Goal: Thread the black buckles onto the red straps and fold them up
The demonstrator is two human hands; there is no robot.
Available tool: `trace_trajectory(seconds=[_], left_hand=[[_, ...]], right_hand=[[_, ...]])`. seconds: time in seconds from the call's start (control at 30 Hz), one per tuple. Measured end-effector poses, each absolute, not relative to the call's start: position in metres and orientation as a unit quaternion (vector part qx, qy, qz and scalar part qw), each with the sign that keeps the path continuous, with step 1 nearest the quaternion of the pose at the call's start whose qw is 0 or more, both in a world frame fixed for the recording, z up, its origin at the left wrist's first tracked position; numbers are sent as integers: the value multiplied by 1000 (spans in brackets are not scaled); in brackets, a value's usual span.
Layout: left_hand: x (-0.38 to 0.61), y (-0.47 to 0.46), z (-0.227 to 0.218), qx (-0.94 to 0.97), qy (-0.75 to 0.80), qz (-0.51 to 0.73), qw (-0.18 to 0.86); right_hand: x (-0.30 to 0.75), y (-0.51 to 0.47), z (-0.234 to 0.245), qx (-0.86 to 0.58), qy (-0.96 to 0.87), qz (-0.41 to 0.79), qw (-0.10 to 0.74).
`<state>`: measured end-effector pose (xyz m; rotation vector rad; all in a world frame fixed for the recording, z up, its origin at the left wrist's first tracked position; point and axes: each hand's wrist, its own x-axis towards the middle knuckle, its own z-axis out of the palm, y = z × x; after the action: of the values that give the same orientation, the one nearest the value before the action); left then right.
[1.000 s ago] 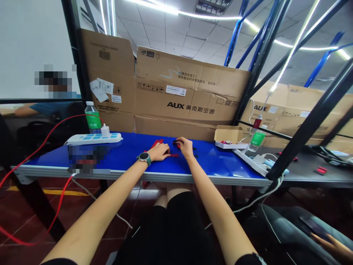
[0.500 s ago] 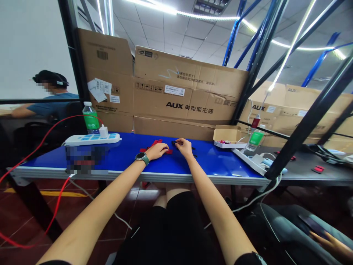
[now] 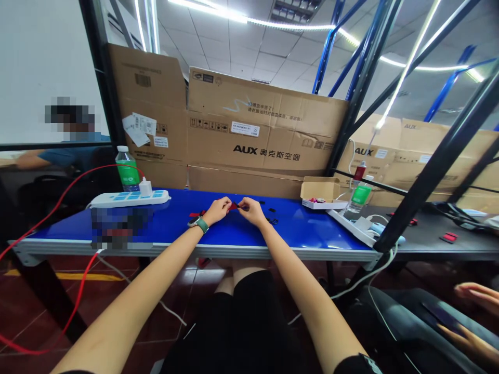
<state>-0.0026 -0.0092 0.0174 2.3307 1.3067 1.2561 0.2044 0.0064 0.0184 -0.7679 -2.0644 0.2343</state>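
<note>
At the middle of the glossy blue tabletop (image 3: 304, 228), the left hand (image 3: 218, 210) pinches a small red piece (image 3: 233, 206) while the right hand (image 3: 251, 211) pinches a tiny black piece (image 3: 237, 204) at its right end, seemingly a fitting step calling for steady alignment.

Well behind the fingers (image 3: 243, 204), I read AUX 奥克斯空调 in black on the large cardboard panel (image 3: 273, 132). Higher up, as far as I could make out, ran 请在搬运时对我温柔些, beneath a shorter line that I caught only partly. Behind and right of the fingers, AUX stood on a second panel (image 3: 374, 169) and, fainter, on the cardboard farther right (image 3: 436, 143). The large panel's white label (image 3: 245, 129) and, left of the fingers, the stuck-on papers (image 3: 144, 124) were too small for me to read.
</note>
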Motion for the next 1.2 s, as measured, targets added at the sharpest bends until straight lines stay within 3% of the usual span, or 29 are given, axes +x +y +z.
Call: trace_trajectory(seconds=[0.23, 0.43, 0.53, 0.87, 1.2], left_hand=[[-1, -14, 20, 778, 436, 443, 97], [-1, -16, 22, 773, 436, 451, 95], [-1, -17, 21, 771, 430, 460, 95], [0, -19, 23, 765, 416, 460, 173], [-3, -14, 22, 755, 415, 473, 186]], right_hand=[[201, -5, 25, -320, -866, 79, 376], [196, -3, 21, -297, -826, 149, 456], [196, 1, 19, -316, -816, 167, 454], [191, 1, 13, -337, -849, 55, 402], [190, 1, 12, -269, -825, 227, 441]])
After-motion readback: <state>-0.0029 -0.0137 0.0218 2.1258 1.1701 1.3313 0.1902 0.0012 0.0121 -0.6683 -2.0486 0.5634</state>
